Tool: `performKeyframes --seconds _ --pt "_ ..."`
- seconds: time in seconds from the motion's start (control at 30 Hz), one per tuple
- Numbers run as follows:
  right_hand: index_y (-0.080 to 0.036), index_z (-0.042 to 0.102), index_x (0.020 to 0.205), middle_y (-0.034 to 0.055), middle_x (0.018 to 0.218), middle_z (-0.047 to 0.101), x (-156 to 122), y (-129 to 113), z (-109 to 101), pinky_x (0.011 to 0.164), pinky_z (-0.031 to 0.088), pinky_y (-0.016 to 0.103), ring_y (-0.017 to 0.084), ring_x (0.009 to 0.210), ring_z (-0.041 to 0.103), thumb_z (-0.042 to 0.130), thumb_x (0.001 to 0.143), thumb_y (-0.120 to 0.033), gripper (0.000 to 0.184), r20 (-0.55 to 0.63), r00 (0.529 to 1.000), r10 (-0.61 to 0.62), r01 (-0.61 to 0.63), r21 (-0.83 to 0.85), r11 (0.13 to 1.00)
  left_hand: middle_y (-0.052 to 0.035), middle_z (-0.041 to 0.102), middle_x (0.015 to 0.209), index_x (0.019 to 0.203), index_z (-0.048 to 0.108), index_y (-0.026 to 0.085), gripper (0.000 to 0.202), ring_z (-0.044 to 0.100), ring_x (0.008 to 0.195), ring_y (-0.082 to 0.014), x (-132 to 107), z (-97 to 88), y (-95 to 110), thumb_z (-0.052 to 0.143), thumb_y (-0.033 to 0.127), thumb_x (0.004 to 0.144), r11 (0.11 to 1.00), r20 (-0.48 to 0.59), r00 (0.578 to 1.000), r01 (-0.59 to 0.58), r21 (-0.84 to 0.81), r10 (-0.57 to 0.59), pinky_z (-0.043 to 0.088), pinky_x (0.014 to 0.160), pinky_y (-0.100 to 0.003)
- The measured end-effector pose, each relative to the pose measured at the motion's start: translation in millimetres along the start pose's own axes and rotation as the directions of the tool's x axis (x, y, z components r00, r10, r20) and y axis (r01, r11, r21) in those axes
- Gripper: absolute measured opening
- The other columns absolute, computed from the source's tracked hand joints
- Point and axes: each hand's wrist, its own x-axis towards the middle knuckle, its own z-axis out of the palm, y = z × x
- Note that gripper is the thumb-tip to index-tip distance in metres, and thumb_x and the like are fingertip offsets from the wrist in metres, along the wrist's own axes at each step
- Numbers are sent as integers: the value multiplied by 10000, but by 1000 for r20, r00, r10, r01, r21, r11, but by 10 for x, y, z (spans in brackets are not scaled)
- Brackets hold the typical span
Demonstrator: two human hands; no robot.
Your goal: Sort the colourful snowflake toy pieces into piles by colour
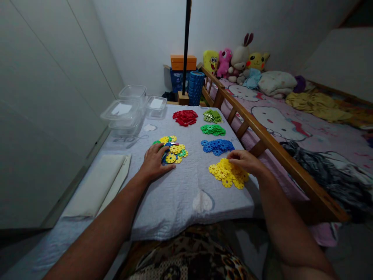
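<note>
My left hand point(154, 162) rests with fingers spread over a mixed pile of notched plastic flower discs point(171, 157) in yellow, blue and green. Its fingers partly cover the pile's left side. At the edge of a yellow flower disc pile point(227, 174), my right hand point(243, 160) has its thumb and fingertips pinched together. Whatever is between those fingertips, if anything, is too small to make out. Just behind the yellow heap lie blue flower discs point(218, 146). Farther back are green flower discs point(213, 130), light green pieces point(212, 116) and red pieces point(185, 117).
Clear plastic containers point(124, 112) stand stacked at the back left, beside a smaller lidded container point(156, 107). A cream flat folder point(94, 184) lies on the left. A wooden bed rail point(262, 136) borders the cloth-covered table point(180, 202) on the right. A black pole point(186, 46) rises behind it.
</note>
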Motion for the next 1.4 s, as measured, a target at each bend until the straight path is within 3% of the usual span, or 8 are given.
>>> performKeyframes --seconds 0.17,0.37,0.67,0.8,0.9,1.13,1.27,1.4 --pt "-180 664 844 1 777 664 102 -147 214 641 438 247 151 700 577 611 747 -296 160 7 998 -65 65 -6 998 -137 487 1459 1352 602 251 766 433 1385 -379 -6 2 -22 780 597 692 1000 -15 1000 -12 -15 12 349 1180 -553" --pt "-180 646 784 11 770 671 257 -251 440 661 419 251 151 698 581 565 777 -192 82 -61 995 -77 65 -189 980 -142 493 1454 1342 609 256 755 437 1385 -383 -10 -2 -10 790 579 684 1000 -17 1000 -5 -11 4 352 1183 -556" --pt "-181 726 808 56 873 752 266 -200 543 783 409 269 183 830 641 585 826 -113 158 -29 995 -96 65 -542 838 -152 496 1448 1338 612 233 753 447 1376 -387 -5 -10 3 791 562 685 1000 -17 1000 -5 -22 4 361 1179 -561" --pt "-179 751 856 82 953 761 265 -291 574 864 408 285 208 935 647 603 867 -143 152 -37 990 -135 88 -583 808 -153 484 1459 1351 602 232 756 438 1385 -387 -16 -7 -4 792 552 693 1000 -22 1000 -7 -30 7 354 1185 -565" --pt "-177 765 915 92 999 761 306 -491 643 892 416 292 222 983 649 591 898 -159 176 -19 986 -166 126 -565 816 -136 486 1455 1352 596 260 756 442 1379 -382 -22 -3 -10 809 536 681 999 -35 999 -4 -49 2 356 1185 -565" --pt "-185 758 1107 120 1160 737 639 -1037 1131 984 416 343 265 1091 619 561 939 -182 259 89 965 -247 254 -558 790 -135 483 1454 1375 568 264 791 449 1375 -380 -21 -18 -10 830 499 667 996 -55 998 16 -89 -21 365 1183 -560" --pt "-187 704 1248 146 1251 683 852 -1110 1457 1000 421 385 294 1137 569 556 933 -187 348 22 961 -276 239 -568 788 -150 485 1457 1402 538 243 819 451 1381 -374 -35 -31 -15 829 485 676 995 -57 997 37 -97 -43 372 1181 -554" --pt "-193 652 1314 138 1305 654 955 -1064 1630 1010 413 383 282 1170 541 534 948 -192 384 -56 962 -267 201 -517 832 -178 493 1456 1420 515 207 858 450 1387 -389 -47 -21 -24 834 483 673 993 -69 995 65 -97 -72 384 1172 -562"
